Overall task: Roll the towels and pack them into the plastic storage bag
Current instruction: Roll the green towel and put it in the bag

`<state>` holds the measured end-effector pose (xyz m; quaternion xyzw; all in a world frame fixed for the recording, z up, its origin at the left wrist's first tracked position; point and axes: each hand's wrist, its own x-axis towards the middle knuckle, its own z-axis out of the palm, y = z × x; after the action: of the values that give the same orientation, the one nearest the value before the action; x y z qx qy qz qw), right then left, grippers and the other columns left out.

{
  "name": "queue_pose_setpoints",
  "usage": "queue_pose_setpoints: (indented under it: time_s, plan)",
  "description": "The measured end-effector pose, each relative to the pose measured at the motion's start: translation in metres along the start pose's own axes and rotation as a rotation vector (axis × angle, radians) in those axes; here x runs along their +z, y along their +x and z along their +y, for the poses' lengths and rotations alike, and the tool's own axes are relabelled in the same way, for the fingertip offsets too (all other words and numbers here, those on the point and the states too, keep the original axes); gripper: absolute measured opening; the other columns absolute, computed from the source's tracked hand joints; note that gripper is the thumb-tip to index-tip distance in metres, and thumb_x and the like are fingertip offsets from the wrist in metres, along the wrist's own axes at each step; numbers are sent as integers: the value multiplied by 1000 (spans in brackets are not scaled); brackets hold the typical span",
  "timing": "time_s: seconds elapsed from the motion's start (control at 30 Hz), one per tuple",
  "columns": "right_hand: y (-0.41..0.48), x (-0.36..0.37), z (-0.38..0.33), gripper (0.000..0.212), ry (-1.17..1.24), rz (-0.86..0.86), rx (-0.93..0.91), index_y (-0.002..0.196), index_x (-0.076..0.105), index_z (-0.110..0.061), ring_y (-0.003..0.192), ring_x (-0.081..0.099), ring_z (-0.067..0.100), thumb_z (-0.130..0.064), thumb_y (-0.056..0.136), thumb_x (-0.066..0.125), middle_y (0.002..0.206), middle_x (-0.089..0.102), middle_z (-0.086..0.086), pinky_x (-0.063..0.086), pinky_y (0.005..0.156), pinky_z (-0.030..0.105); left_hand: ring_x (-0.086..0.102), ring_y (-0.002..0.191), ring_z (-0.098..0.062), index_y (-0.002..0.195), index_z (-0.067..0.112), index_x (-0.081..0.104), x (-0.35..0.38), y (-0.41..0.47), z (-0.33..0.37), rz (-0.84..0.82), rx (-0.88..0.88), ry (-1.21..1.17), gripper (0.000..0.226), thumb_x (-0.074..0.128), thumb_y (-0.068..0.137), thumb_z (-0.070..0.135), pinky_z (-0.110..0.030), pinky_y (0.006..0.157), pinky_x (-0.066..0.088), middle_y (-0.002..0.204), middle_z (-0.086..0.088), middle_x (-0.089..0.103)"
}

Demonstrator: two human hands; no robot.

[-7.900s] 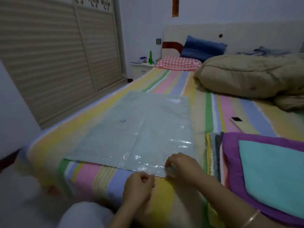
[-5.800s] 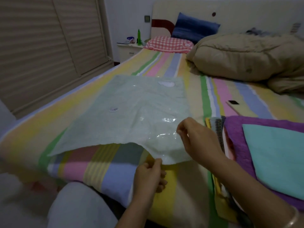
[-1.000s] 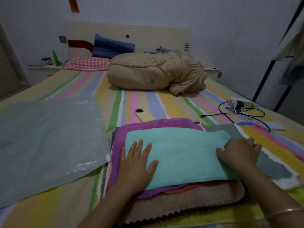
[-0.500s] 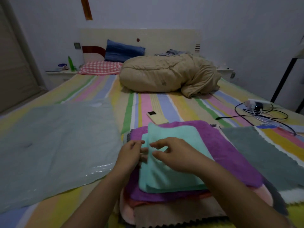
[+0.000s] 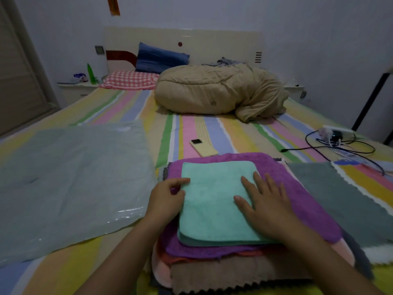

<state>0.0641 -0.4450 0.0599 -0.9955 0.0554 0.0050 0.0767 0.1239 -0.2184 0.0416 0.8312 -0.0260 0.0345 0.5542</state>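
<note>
Closest to me is the brown fuzzy towel with the zigzag edge (image 5: 234, 275), at the bottom of the soft pile. On top of the pile lies the small folded teal towel (image 5: 212, 201), with the big purple towel (image 5: 297, 188) right under it.

My right hand (image 5: 265, 205) lies flat on the teal towel's 3 o'clock side, fingers spread, pressing down. My left hand (image 5: 168, 199) is at its 9 o'clock edge with fingers curled. My thumb and first finger seem to pinch that edge.

I think I am on the first towel. It is folded flat but not rolled yet. Next I need to start a tight roll from one edge with both hands, and take only this towel, not the purple one below.

The big clear plastic storage bag (image 5: 70, 177) lies flat on the striped bed sheet (image 5: 212, 133) at 9 o'clock from the pile, just beside it. I cannot tell if its mouth is open.

A grey towel with a wavy white edge (image 5: 340, 199) lies at 3 o'clock. A little yellow phone (image 5: 203, 147) sits at 12 o'clock, just past the pile.
</note>
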Motion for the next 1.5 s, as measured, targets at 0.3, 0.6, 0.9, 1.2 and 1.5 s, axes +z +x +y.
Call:
queue_pose_setpoints:
  time_s: [0.3,0.6,0.9,1.2,1.5]
  plan:
    - [1,10,3,63,142,-2,-28,152,8,-38,148,1,20,-61,95,21,161,-4,-4,8,120,45,61,107,-18,118,31,66,5,-7,4,74,-5,285,39,51,89,10,-36,94,50,124,3,64]
    - [4,-12,20,59,501,120,215,141,42,-23,112,55,25,-35,88,63,131,55,8,45,91,35,15,145,-22,147,23,31,29,-17,34,-14,446,774,54,33,94,30,-37,119,12,159,-6,16]
    - [10,-29,24,52,1070,-162,383,128,54,-13,89,68,27,-21,81,73,107,68,13,56,73,37,-9,148,-17,153,32,5,74,-17,0,-263,565,854,87,-22,78,67,-46,116,-10,161,-1,-3]
    - [10,-58,-76,56,951,-59,84,127,48,-22,85,65,23,-22,78,75,92,60,4,52,71,32,65,63,-16,93,21,68,-5,-10,11,233,-21,-129,25,44,93,17,-31,64,55,79,7,72]
    - [22,-10,-123,51,739,-142,46,138,43,-20,68,70,23,-33,91,59,108,64,8,49,44,28,48,42,-6,102,12,62,-35,-2,14,-275,-447,-422,31,40,102,33,-17,46,36,58,7,62]
